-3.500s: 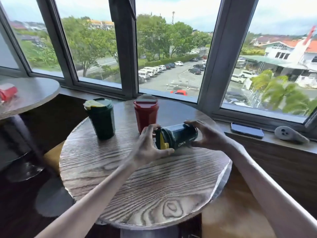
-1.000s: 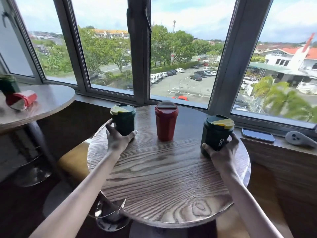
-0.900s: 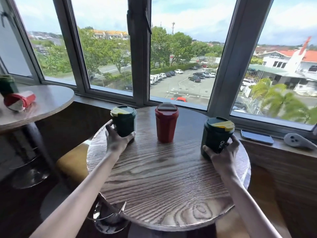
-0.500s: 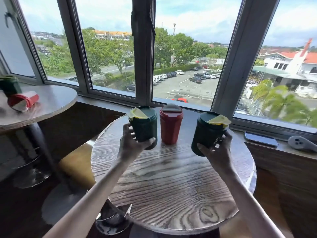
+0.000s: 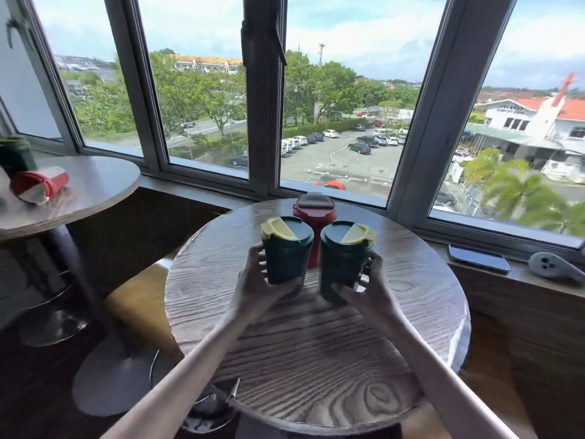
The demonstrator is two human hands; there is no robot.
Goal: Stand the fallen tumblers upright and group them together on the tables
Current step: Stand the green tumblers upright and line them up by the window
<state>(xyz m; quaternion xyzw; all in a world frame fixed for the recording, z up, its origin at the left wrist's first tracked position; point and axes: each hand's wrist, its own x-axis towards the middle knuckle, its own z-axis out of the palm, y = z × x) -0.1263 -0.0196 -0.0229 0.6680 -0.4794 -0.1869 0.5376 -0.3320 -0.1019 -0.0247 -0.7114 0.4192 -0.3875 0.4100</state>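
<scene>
Tumblers on the near round wooden surface (image 5: 316, 359) all stand upright and are nearly grouped. The left hand (image 5: 258, 288) wraps its fingers round the left green tumbler (image 5: 286, 258) and the right hand (image 5: 368, 291) wraps round the right green tumbler (image 5: 343, 267). The two sit just beside each other between the hands, with a narrow gap showing. Whether their bases are fully down I cannot tell; the right one looks slightly tilted. Just beyond the hands, behind that gap, the red tumbler (image 5: 314, 210) stands close to both. This cluster seems all but finished, needing only a release. Well off to the left of the left hand, on the second surface (image 5: 95, 182), a fallen red tumbler (image 5: 39, 186) lies on its side near a dark green tumbler (image 5: 15, 155) standing at the frame edge; that pair looks like the work left. Both held tumblers are dark green with yellow flip lids, and the red one has a grey lid tab.
</scene>
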